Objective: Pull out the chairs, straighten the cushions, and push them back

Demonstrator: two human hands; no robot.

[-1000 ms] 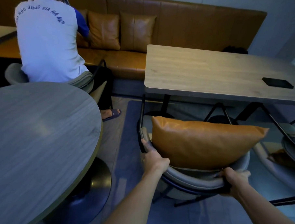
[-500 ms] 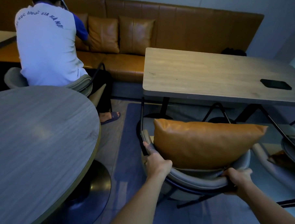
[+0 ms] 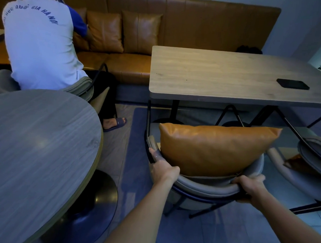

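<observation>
A grey padded chair (image 3: 204,189) with a curved backrest stands in front of the rectangular wooden table (image 3: 213,76). An orange leather cushion (image 3: 213,149) leans upright against the inside of its backrest. My left hand (image 3: 163,169) grips the backrest's left side. My right hand (image 3: 248,185) grips its right side, fingers curled over the top edge. The chair's seat is hidden behind the cushion. A second grey chair (image 3: 305,164) with another orange cushion stands partly under the table at the right.
A round grey table (image 3: 35,152) on a pedestal base fills the left foreground. A person in a white shirt (image 3: 39,48) bends over an orange bench sofa (image 3: 197,27) with cushions. A black phone (image 3: 292,84) lies on the wooden table.
The chair with the cushion has moved slightly forward toward the rectangular table, with both my hands still gripping its backrest. The person at the sofa has shifted a little.
</observation>
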